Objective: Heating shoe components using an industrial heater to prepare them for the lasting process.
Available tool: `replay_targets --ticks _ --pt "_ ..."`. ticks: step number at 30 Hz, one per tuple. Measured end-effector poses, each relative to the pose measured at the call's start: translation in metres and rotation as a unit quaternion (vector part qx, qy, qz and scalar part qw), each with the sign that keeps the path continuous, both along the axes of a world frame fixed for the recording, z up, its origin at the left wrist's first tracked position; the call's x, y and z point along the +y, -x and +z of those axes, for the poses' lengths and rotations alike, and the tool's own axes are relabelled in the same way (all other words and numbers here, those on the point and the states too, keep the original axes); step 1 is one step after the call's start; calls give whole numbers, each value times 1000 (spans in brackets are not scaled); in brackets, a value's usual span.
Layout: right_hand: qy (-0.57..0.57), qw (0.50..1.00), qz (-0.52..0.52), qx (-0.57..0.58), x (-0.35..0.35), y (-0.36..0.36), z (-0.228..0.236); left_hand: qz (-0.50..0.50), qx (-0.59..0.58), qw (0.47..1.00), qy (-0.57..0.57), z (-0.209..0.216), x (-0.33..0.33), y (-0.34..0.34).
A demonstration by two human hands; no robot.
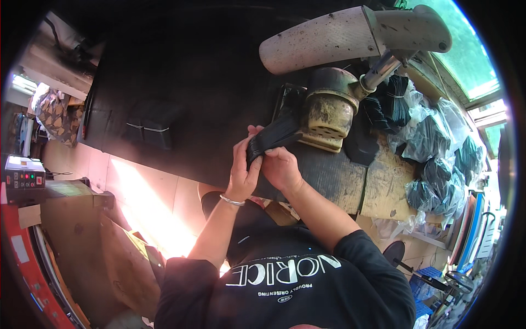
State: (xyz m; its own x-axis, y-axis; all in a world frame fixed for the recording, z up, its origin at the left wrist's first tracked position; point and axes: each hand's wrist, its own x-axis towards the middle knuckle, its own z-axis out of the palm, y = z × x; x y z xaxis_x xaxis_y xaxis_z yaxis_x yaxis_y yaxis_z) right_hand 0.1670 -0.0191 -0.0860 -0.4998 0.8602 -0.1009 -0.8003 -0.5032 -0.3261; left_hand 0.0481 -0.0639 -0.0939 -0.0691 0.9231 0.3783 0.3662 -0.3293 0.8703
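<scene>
A bundle of thin, black, flexible strips [278, 134] is bent between my two hands above the front part of the dark table. My left hand [241, 164] is closed round its near left end, with the thumb along the near side. My right hand [282, 169] grips it from the right, its thumb pressed on the lower edge and its other fingers mostly hidden. The bundle's far end reaches toward a stained, cream-coloured cylindrical device [330, 112] with holes low in its side. What material the strips are made of, I cannot tell.
A large grey ribbed housing [323, 39] overhangs the table's far right. Clear plastic bags of black pieces [438, 142] crowd the right side. On the table [203, 71] at left lies a black bundle tied with white string [149, 128]. A red machine [24, 241] stands far left.
</scene>
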Motion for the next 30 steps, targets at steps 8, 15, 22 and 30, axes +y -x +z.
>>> replay_targets --ticks 8,15,22,30 --pt "-180 838 82 -508 -22 -10 18 99 -379 895 214 -16 -28 4" --pt "-378 607 -139 -685 -26 -102 -14 259 -510 772 277 -54 -15 101" --pt "-363 286 -172 -870 6 -265 -21 328 -404 804 288 -50 -18 97" --pt "-381 230 3 -895 18 -276 -19 447 -95 867 198 -34 -48 79"
